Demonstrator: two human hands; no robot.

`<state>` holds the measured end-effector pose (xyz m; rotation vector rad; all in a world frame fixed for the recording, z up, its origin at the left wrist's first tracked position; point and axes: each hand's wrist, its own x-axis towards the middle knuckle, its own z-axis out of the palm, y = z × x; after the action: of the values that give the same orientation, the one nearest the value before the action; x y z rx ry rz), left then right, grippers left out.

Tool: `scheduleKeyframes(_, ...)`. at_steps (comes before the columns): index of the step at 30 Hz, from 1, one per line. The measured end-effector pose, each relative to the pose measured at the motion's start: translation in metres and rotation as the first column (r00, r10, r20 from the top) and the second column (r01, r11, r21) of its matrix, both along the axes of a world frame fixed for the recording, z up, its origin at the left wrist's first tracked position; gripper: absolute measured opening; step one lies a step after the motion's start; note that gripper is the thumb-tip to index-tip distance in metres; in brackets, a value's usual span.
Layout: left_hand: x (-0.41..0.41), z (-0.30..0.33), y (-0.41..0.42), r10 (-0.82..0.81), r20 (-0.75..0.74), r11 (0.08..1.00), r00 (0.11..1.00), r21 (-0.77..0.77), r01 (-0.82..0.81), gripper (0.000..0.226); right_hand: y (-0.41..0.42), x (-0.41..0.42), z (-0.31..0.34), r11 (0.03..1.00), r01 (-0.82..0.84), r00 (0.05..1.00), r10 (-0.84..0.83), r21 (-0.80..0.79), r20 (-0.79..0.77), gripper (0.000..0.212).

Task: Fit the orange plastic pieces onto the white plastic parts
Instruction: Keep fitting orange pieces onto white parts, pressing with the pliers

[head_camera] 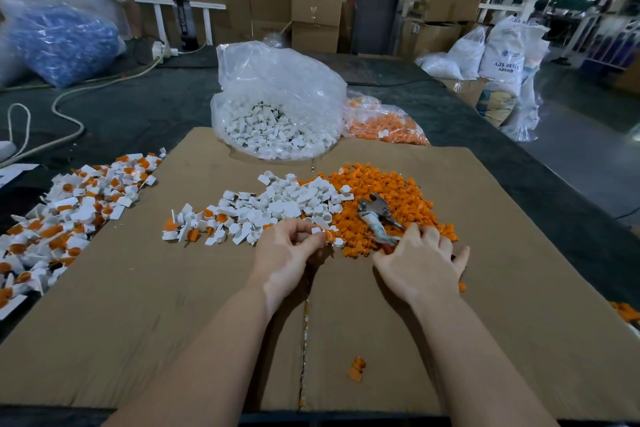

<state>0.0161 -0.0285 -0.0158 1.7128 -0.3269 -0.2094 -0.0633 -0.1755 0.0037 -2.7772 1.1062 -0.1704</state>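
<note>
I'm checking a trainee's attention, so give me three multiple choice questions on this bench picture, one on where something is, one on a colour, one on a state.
1. Where does the metal tool lie?
A. on the orange pile
B. in the clear bag
C. off the cardboard

2. What colour are the parts in the upright clear bag?
A. blue
B. white
C. orange

3. What is the left hand doing?
A. lying flat
B. pinching a small part
C. lifting the bag

Answers: 1 A, it rests on orange pieces; 2 B, white parts show through; 3 B, fingers curl round a white and orange part.
</note>
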Motion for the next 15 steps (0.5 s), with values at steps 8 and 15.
scheduleKeyframes(8, 0.003, 0.0, -0.001, 0.031, -0.129, 0.993, 0.991, -0.113, -0.046, 0.005, -0.002, 0.004, 0.006, 1.0, 0.006, 1.0, -0.006, -0.003, 0.026, 0.049)
scheduleKeyframes(15, 0.008, 0.0, -0.004, 0.011, -0.248, 0.977, 0.969, -0.204, -0.063, 0.012, 0.008, -0.001, 0.02, 0.979, -0.203, 0.959, 0.2, -0.009, 0.202, 0.033)
